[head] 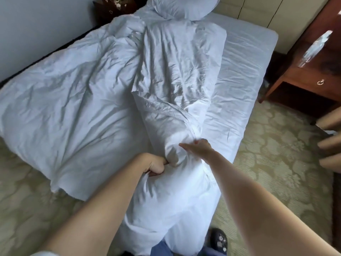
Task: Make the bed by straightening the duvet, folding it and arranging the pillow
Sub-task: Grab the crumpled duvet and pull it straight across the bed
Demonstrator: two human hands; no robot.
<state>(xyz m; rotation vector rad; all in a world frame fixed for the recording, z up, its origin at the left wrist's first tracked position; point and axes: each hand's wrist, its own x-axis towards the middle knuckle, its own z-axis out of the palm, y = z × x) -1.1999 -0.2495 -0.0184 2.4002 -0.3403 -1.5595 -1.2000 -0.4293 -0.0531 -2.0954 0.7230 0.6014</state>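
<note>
A crumpled white duvet (88, 100) covers the left and middle of the bed, with a long fold running down the centre toward me and a bunched end hanging off the foot. My left hand (154, 166) is clenched on that bunched end. My right hand (198, 146) lies flat against the fold just to its right, fingers stretched out and blurred. A white pillow (182, 7) rests at the head of the bed, touching the duvet's top edge. The bare sheet (243, 71) shows along the right side.
A dark wooden nightstand (304, 74) with a ring pull and a plastic bottle (313, 47) stands right of the bed. Another dark cabinet (112, 10) sits at the head, left. Patterned carpet (276, 154) surrounds the bed. Tan furniture (330, 141) juts in at the right edge.
</note>
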